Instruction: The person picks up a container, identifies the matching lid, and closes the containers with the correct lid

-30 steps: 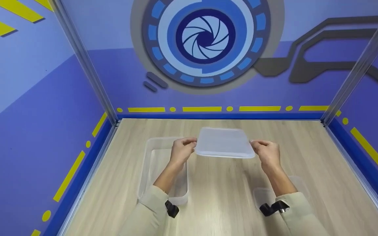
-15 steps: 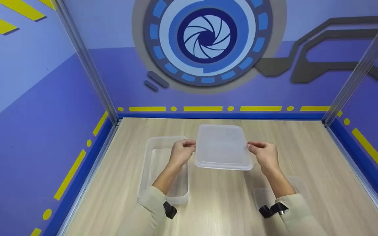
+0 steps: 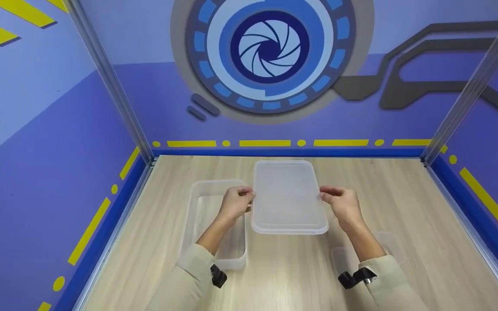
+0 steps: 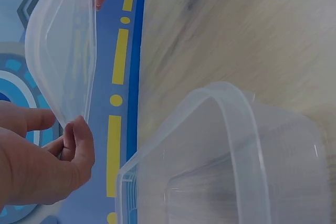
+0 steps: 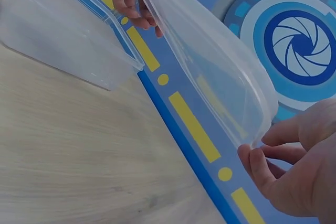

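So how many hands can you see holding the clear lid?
2: the left hand pinches the clear lid at its left edge, and the right hand pinches its right edge.

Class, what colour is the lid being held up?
The lid is frosty, see-through white, best seen in the head view.

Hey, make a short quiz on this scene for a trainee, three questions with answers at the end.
1. Multiple choice: which hand pinches the translucent lid? (a) left only; (b) right only; (c) both.
2. Fill in: in the head view, the open-topped container stands to the ___ of the lid.
3. True or false: the lid is fitted on the container.

Key: 1 c, left hand and right hand; 2 left; 3 false.
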The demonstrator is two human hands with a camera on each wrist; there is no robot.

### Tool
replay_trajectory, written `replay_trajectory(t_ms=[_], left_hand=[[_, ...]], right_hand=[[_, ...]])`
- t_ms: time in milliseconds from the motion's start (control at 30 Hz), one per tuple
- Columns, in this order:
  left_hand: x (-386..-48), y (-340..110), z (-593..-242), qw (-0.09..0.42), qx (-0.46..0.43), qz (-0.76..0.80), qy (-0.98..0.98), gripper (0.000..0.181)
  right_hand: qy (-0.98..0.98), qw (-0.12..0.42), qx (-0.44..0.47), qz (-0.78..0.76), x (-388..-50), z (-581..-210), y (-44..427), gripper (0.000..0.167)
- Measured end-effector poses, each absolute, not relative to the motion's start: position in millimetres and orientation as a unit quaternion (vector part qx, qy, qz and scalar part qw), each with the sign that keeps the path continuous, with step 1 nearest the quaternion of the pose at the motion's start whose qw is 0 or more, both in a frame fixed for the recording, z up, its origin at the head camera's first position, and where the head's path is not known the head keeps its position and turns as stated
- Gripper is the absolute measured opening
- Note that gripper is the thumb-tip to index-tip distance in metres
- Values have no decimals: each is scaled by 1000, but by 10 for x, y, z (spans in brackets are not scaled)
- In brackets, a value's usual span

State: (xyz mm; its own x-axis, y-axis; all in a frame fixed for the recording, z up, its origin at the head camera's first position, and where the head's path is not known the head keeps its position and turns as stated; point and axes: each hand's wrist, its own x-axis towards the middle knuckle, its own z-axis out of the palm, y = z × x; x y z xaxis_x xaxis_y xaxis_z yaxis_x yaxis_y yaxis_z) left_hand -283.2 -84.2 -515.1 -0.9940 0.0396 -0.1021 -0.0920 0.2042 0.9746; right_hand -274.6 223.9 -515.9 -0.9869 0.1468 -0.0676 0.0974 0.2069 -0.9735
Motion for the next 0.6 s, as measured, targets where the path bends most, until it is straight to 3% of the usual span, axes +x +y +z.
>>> replay_trajectory(t_ms=[600], left_hand=[[-2809,-1046,-5124,47,-22,615,787,29]], right_hand=[[-752,0,-45,658,-2775,-5209,2053,30]])
